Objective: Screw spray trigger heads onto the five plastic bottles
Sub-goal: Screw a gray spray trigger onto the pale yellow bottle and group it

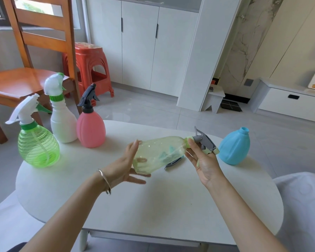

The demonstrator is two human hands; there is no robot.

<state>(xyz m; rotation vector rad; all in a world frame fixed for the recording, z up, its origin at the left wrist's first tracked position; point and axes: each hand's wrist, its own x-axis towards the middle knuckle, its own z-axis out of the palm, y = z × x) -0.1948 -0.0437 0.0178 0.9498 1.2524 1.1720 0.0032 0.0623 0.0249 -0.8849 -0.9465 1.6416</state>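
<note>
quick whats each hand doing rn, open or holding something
Left hand: open, straight fingers against the base of the pale green bottle.
Right hand: gripping the grey trigger head at that bottle's neck.

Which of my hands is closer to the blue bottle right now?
Right. The right hand grips the grey trigger head just beside the blue bottle; the left hand supports the base of the yellow-green bottle, farther off.
</note>
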